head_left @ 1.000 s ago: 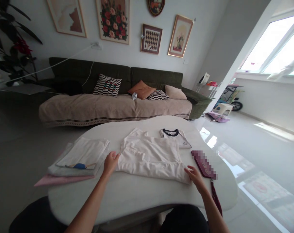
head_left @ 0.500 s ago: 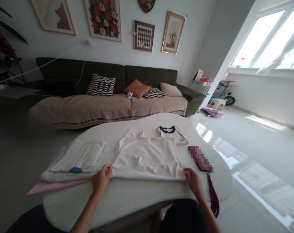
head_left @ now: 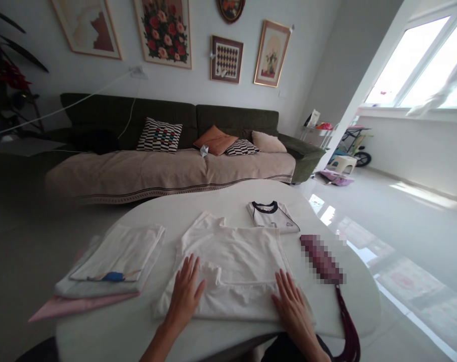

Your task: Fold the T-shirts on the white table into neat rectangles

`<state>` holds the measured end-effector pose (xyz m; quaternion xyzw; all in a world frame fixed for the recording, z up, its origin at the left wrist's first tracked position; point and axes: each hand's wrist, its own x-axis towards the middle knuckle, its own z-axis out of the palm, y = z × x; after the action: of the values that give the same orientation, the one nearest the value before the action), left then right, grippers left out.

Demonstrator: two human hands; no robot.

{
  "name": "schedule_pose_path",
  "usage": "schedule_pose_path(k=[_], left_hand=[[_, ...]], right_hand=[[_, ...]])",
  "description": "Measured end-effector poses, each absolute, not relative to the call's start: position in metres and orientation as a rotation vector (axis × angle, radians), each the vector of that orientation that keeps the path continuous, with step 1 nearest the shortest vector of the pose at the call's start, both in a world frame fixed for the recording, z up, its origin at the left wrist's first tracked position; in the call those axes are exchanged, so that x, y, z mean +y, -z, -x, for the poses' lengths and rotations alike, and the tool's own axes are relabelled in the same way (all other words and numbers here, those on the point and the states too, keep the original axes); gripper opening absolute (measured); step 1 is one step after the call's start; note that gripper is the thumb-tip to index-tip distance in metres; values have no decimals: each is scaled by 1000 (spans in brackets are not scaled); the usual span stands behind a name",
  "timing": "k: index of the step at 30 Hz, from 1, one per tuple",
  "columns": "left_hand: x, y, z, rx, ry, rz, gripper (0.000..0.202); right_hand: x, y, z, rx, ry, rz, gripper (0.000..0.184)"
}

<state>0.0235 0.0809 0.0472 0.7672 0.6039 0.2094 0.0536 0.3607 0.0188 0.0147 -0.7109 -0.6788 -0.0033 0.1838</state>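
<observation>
A white garment (head_left: 243, 251), partly folded over along its near side, lies spread on the white table (head_left: 111, 332). My left hand (head_left: 185, 292) rests flat on its near left part, fingers stretched out. On the near right part lies my right hand (head_left: 291, 306), palm down with fingers extended. Behind the garment sits a folded white T-shirt with a dark collar (head_left: 273, 216). To the left is a stack of folded clothes (head_left: 118, 251), white on top with a blue patch, and pink cloth (head_left: 81, 305) at the bottom.
A dark red item with a tassel (head_left: 322, 259), its surface blurred out, lies at the table's right side. Across the far side stands a green sofa (head_left: 168, 115) with a beige cover and several cushions. Shiny floor (head_left: 413, 241) stretches to the right.
Both hands have let go of the garment's near corners and now lie flat on top of it. The garment's near edge sits closer to me, and the view has shifted slightly.
</observation>
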Motion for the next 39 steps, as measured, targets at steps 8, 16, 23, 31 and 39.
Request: schedule_pose_path(k=[8, 16, 23, 31, 39], left_hand=[[147, -54, -23, 1757, -483, -2078, 46], [305, -75, -31, 1941, -686, -1765, 27], [341, -66, -45, 1791, -658, -1615, 19], [320, -134, -41, 1298, -686, -1486, 35], [185, -116, -26, 1214, -624, -1903, 39]], right_hand=[[73, -39, -386, -1993, -249, 1997, 44], [216, -83, -399, -2027, -74, 2080, 47], [248, -67, -410, -2031, -53, 2204, 27], [227, -87, -422, -2043, 37, 2058, 16], [145, -61, -420, -2019, 195, 1778, 16]])
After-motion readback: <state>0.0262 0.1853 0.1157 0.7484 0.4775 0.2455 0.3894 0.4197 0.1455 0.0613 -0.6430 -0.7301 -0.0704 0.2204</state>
